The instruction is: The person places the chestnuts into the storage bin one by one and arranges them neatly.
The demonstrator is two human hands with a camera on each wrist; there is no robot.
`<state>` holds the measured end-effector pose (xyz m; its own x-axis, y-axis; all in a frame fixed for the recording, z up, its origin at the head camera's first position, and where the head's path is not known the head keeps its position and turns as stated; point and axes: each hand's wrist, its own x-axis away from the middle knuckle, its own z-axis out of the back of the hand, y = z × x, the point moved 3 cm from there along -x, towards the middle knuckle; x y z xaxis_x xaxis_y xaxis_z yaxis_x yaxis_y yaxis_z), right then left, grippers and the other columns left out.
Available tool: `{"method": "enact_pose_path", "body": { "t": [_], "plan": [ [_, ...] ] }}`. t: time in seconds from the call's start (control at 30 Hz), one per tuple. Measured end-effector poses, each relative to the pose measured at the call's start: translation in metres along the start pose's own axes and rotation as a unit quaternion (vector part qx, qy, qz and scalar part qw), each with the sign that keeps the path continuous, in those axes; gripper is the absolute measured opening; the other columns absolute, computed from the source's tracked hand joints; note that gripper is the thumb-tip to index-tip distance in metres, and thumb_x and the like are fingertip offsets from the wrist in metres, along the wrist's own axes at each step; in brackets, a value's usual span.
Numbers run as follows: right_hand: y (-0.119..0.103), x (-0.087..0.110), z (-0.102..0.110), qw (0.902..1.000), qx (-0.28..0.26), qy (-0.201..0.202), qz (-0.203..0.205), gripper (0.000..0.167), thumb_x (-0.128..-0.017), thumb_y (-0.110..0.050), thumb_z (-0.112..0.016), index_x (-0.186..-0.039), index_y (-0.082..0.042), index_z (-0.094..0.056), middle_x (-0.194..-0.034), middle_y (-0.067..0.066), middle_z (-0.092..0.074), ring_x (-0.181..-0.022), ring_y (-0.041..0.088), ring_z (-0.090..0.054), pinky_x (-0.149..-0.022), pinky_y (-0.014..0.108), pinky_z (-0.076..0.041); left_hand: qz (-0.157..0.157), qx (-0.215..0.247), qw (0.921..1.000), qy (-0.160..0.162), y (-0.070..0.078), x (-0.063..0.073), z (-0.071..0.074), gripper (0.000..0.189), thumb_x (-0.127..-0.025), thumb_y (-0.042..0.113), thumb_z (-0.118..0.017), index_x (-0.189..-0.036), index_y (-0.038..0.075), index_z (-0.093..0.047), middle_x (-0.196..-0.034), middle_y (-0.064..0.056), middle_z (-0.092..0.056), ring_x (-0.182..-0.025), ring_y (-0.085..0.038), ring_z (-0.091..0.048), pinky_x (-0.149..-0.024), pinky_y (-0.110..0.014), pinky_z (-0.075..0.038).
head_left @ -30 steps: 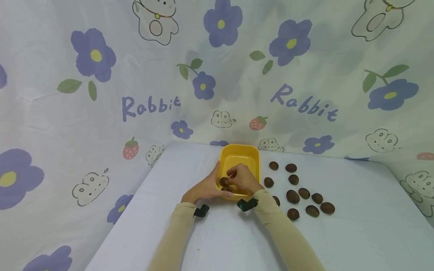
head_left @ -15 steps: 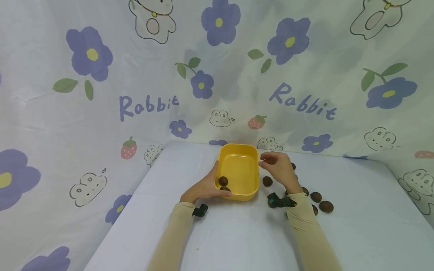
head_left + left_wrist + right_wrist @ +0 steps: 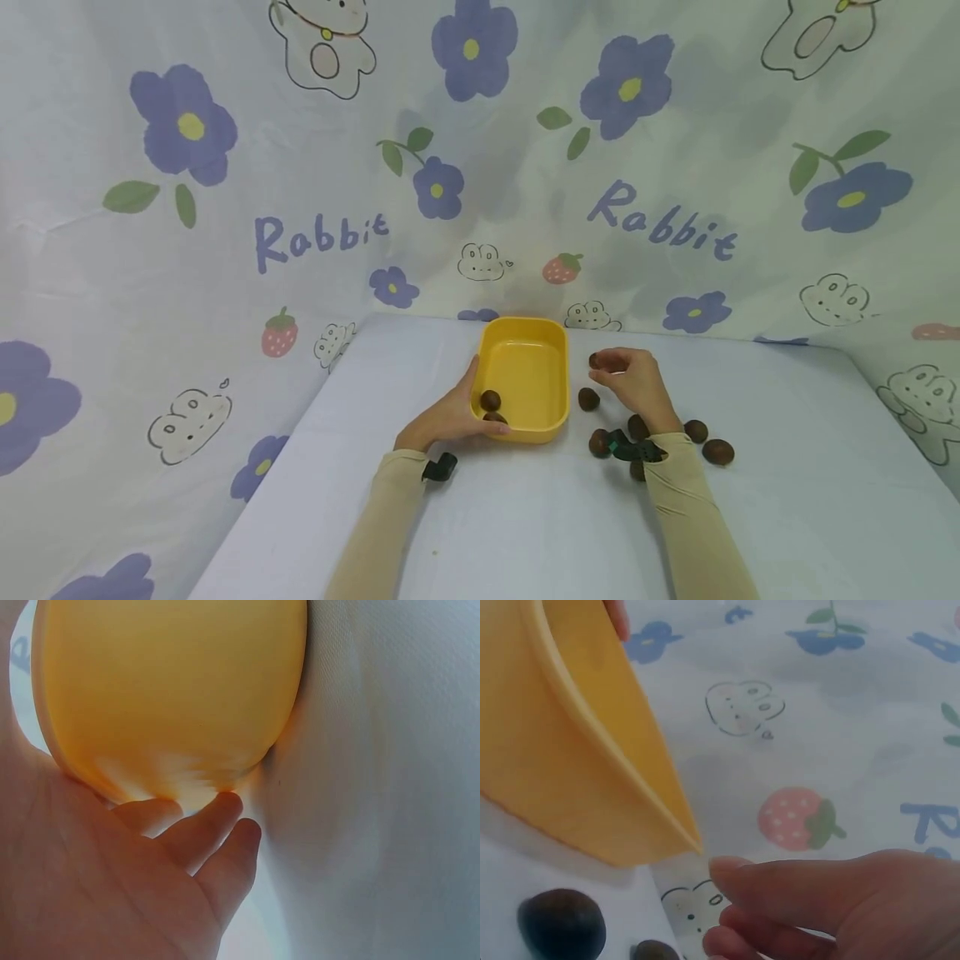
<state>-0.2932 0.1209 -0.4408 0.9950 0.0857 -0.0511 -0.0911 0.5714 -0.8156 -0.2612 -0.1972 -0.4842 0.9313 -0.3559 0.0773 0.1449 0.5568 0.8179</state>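
Note:
A yellow plastic box (image 3: 528,383) stands at the table's back middle, with two chestnuts (image 3: 491,401) in its near left corner. My left hand (image 3: 450,417) holds the box at that corner, thumb along the front rim; the left wrist view shows its fingertips (image 3: 229,802) against the outer wall. To the right of the box, my right hand (image 3: 630,379) hovers with thumb and fingers parted and nothing between them. One chestnut (image 3: 594,361) lies right at its fingertips, another (image 3: 588,399) just in front. In the right wrist view, the thumb (image 3: 780,885) is near the box's corner.
Several more chestnuts (image 3: 718,452) lie on the white table right of the box, some partly hidden under the right forearm and its wrist camera (image 3: 633,448). A patterned cloth (image 3: 480,167) hangs behind and at the sides.
My right hand has left the inside of the box and moved right to the loose chestnuts. The left hand stays on the box; the head view has shifted slightly.

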Motion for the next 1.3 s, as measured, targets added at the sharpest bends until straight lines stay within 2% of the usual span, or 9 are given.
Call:
{"method": "enact_pose_path", "body": {
  "t": [0.13, 0.47, 0.7, 0.9, 1.07, 1.3],
  "plan": [
    [0.011, -0.002, -0.001, 0.9995, 0.018, -0.019, -0.016, 0.042, -0.092, -0.018, -0.077, -0.129, 0.001, -0.068, -0.127, 0.021, -0.071, -0.115, 0.037, -0.068, -0.097, 0.047, -0.06, 0.002, 0.001, 1.0, -0.001, -0.001, 0.0, -0.001, 0.149, -0.065, 0.062, -0.092, -0.166, 0.031, 0.014, -0.177, 0.0, 0.0, -0.161, -0.023, -0.019, -0.13, -0.059, -0.02],
    [0.024, -0.004, -0.014, 0.997, 0.031, -0.062, -0.036, 0.049, -0.088, -0.015, -0.081, -0.131, 0.003, -0.066, -0.126, 0.021, -0.071, -0.111, 0.034, -0.07, -0.095, 0.047, -0.06, 0.005, 0.004, 1.0, -0.002, 0.0, 0.001, -0.001, 0.146, -0.069, 0.055, -0.093, -0.166, 0.03, 0.014, -0.177, 0.001, 0.002, -0.161, -0.022, -0.017, -0.13, -0.058, -0.018],
    [0.026, -0.004, -0.019, 0.9939, 0.057, -0.091, -0.024, 0.051, -0.082, -0.011, -0.086, -0.127, 0.006, -0.068, -0.122, 0.022, -0.071, -0.106, 0.033, -0.071, -0.091, 0.046, -0.061, 0.003, 0.003, 1.0, 0.0, 0.001, 0.001, 0.0, 0.145, -0.07, 0.052, -0.093, -0.165, 0.031, 0.015, -0.177, 0.002, 0.001, -0.161, -0.021, -0.017, -0.13, -0.057, -0.018],
    [0.027, -0.006, -0.024, 0.993, 0.067, -0.095, -0.02, 0.051, -0.079, -0.008, -0.088, -0.124, 0.007, -0.069, -0.121, 0.022, -0.072, -0.102, 0.03, -0.072, -0.089, 0.044, -0.061, 0.003, 0.0, 1.0, -0.001, 0.0, 0.0, -0.001, 0.141, -0.075, 0.043, -0.092, -0.165, 0.03, 0.016, -0.177, 0.002, 0.0, -0.161, -0.02, -0.017, -0.13, -0.057, -0.018],
    [0.026, -0.006, -0.026, 0.9915, 0.086, -0.094, -0.025, 0.048, -0.079, -0.01, -0.088, -0.121, 0.005, -0.072, -0.12, 0.022, -0.072, -0.099, 0.029, -0.071, -0.088, 0.044, -0.061, -0.01, 0.01, 0.9999, 0.0, 0.001, -0.001, -0.001, 0.142, -0.073, 0.046, -0.093, -0.166, 0.031, 0.014, -0.177, 0.001, -0.003, -0.161, -0.021, -0.019, -0.13, -0.058, -0.019],
    [0.022, -0.005, -0.027, 0.9901, 0.098, -0.094, -0.035, 0.042, -0.079, -0.01, -0.086, -0.116, 0.004, -0.074, -0.117, 0.022, -0.072, -0.099, 0.03, -0.067, -0.089, 0.045, -0.059, -0.01, 0.012, 0.9999, -0.003, 0.0, -0.003, -0.001, 0.144, -0.071, 0.052, -0.093, -0.166, 0.03, 0.013, -0.177, 0.001, -0.002, -0.161, -0.022, -0.019, -0.13, -0.06, -0.019]
  ]
}}
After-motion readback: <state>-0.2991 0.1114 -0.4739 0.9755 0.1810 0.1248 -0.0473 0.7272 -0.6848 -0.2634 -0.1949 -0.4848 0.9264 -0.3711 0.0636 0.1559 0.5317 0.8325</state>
